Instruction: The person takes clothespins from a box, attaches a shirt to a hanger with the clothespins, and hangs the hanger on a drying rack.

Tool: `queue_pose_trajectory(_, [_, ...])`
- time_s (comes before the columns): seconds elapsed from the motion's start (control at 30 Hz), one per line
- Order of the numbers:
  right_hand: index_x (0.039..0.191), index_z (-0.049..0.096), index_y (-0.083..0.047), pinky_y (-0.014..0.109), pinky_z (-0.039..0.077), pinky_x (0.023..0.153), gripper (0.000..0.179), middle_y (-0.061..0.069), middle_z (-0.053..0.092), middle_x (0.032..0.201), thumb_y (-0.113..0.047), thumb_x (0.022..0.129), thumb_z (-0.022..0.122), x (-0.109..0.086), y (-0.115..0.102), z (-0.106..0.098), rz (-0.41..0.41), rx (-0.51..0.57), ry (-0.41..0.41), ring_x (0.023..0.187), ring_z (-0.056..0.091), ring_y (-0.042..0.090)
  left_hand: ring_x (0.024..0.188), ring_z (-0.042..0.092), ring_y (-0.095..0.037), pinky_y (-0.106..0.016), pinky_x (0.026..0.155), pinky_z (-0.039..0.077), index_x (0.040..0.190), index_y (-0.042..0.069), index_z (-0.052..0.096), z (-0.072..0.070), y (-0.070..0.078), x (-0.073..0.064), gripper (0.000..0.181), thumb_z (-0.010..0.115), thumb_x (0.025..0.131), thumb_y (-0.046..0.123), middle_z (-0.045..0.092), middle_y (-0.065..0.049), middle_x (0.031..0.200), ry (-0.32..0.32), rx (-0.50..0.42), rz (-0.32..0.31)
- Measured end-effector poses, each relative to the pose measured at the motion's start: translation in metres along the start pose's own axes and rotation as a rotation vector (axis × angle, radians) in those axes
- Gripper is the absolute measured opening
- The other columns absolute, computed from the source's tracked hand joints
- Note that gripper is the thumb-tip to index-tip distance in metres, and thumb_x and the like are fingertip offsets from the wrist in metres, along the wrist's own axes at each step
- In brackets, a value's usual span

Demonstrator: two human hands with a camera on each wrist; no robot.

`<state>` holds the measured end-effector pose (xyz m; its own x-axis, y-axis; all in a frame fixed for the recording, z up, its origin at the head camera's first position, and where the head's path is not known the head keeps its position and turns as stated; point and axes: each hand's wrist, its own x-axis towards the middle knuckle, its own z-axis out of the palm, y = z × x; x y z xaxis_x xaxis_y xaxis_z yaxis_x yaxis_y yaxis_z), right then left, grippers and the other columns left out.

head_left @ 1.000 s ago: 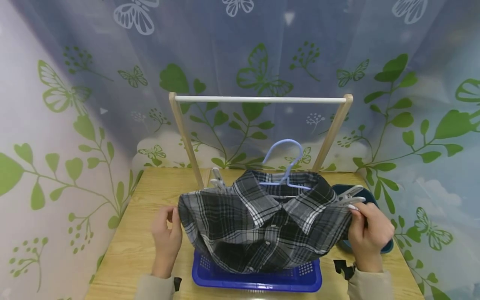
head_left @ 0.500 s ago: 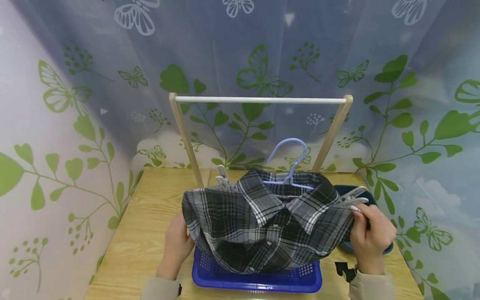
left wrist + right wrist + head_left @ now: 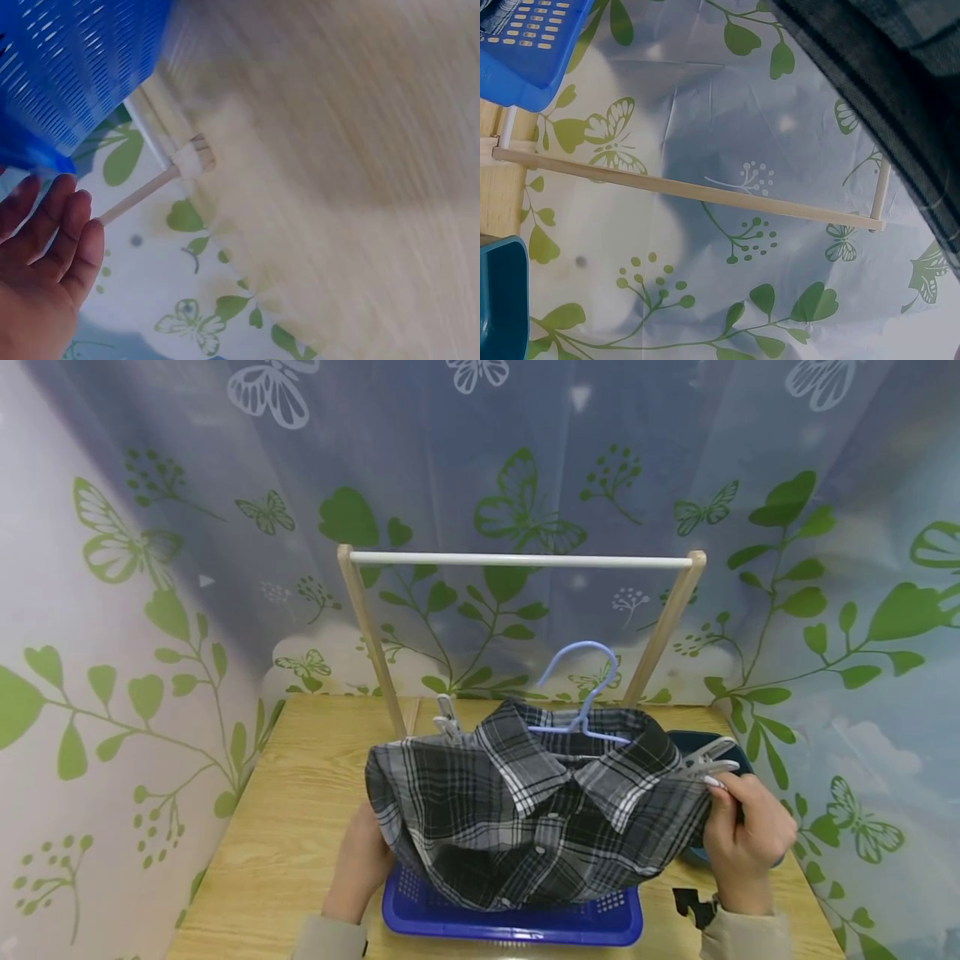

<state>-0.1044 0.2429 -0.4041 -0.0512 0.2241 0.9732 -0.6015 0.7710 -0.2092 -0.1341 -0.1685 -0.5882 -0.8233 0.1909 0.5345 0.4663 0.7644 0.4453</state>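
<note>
A black, grey and white plaid shirt [image 3: 480, 810] is spread on a light-blue hanger [image 3: 592, 693], collar up and buttoned in front. Grey clothespins sit at its shoulders, one clothespin [image 3: 447, 720] on the left and another clothespin [image 3: 708, 758] on the right. Thumb and fingers of my right hand [image 3: 750, 831] pinch the shirt's right edge, just below the clothespin. My left hand [image 3: 362, 860] is partly hidden under the shirt's left side. In the left wrist view its fingers [image 3: 67, 225] are loosely extended beside the blue basket, with nothing between them.
Below the shirt stands a blue perforated basket [image 3: 517, 933] with some fabric visible inside. Behind it rises a wooden rack with a white bar [image 3: 521, 559]. A dark teal bin [image 3: 506, 300] stands at the right. A patterned curtain [image 3: 420, 468] encloses the wooden table [image 3: 262, 827].
My left hand has left the shirt's left edge and moved right, partly beneath the shirt. Shirt and hanger have shifted slightly right, with the right hand still pinching the edge.
</note>
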Motion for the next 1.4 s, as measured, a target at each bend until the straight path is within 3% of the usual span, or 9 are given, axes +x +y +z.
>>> queue_pose_trajectory(0.23, [0.068, 0.062, 0.006, 0.030, 0.026, 0.048, 0.049, 0.017, 0.046, 0.051, -0.036, 0.094, 0.068, -0.004, 0.003, -0.002, 0.014, 0.010, 0.023, 0.045, 0.037, 0.016, 0.079, 0.059, -0.030, -0.048, 0.070, 0.049, 0.098, 0.004, 0.065, 0.005, 0.000, -0.006, 0.035, 0.079, 0.069, -0.007, 0.063, -0.010, 0.087, -0.063, -0.006, -0.039])
queue_pose_trajectory(0.43, [0.070, 0.065, 0.006, 0.031, 0.028, 0.050, 0.045, 0.017, 0.048, 0.052, -0.033, 0.093, 0.070, -0.011, 0.010, -0.005, 0.012, 0.019, 0.013, 0.048, 0.040, 0.014, 0.087, 0.061, -0.027, -0.048, 0.076, 0.051, 0.106, 0.007, 0.065, 0.002, 0.001, -0.007, 0.034, 0.079, 0.076, -0.001, 0.064, -0.010, 0.096, -0.129, -0.039, -0.103])
queue_pose_trajectory(0.67, [0.072, 0.065, 0.005, 0.029, 0.027, 0.049, 0.045, 0.016, 0.048, 0.052, -0.035, 0.094, 0.068, -0.013, 0.012, -0.008, 0.012, -0.002, -0.010, 0.047, 0.038, 0.015, 0.080, 0.066, -0.026, -0.045, 0.069, 0.053, 0.095, 0.010, 0.067, 0.001, 0.000, -0.006, 0.022, 0.076, 0.077, 0.003, 0.067, -0.007, 0.088, -0.166, -0.034, -0.116])
queue_pose_trajectory(1.0, [0.071, 0.062, 0.006, 0.027, 0.025, 0.048, 0.050, 0.017, 0.046, 0.052, -0.037, 0.096, 0.065, 0.000, -0.002, -0.002, 0.009, -0.006, -0.018, 0.044, 0.036, 0.016, 0.090, 0.068, -0.026, -0.046, 0.079, 0.054, 0.104, 0.009, 0.066, -0.006, -0.001, -0.003, 0.024, 0.073, 0.082, 0.003, 0.069, -0.007, 0.095, -0.234, -0.100, -0.173])
queue_pose_trajectory(1.17, [0.070, 0.062, 0.007, 0.027, 0.025, 0.047, 0.051, 0.017, 0.045, 0.051, -0.037, 0.095, 0.066, 0.001, -0.004, -0.001, 0.007, -0.009, -0.008, 0.044, 0.036, 0.016, 0.090, 0.067, -0.028, -0.047, 0.078, 0.053, 0.105, 0.006, 0.064, -0.012, -0.011, -0.003, 0.021, 0.070, 0.085, 0.006, 0.068, -0.010, 0.096, -0.263, -0.069, -0.212])
queue_pose_trajectory(1.27, [0.070, 0.062, 0.007, 0.026, 0.024, 0.047, 0.051, 0.017, 0.045, 0.051, -0.038, 0.095, 0.066, 0.000, -0.001, -0.002, 0.001, -0.011, -0.011, 0.043, 0.035, 0.016, 0.071, 0.058, -0.021, -0.039, 0.063, 0.049, 0.090, 0.005, 0.058, -0.019, -0.018, -0.003, 0.014, 0.070, 0.087, 0.011, 0.059, -0.005, 0.079, -0.275, -0.036, -0.233])
queue_pose_trajectory(1.4, [0.070, 0.064, 0.006, 0.028, 0.025, 0.047, 0.049, 0.017, 0.046, 0.051, -0.038, 0.094, 0.068, -0.007, 0.009, -0.006, -0.007, -0.007, 0.000, 0.045, 0.037, 0.015, 0.057, 0.035, -0.011, -0.027, 0.050, 0.032, 0.073, 0.012, 0.044, -0.026, -0.029, -0.006, 0.029, 0.069, 0.088, 0.012, 0.037, 0.004, 0.064, -0.260, -0.029, -0.235])
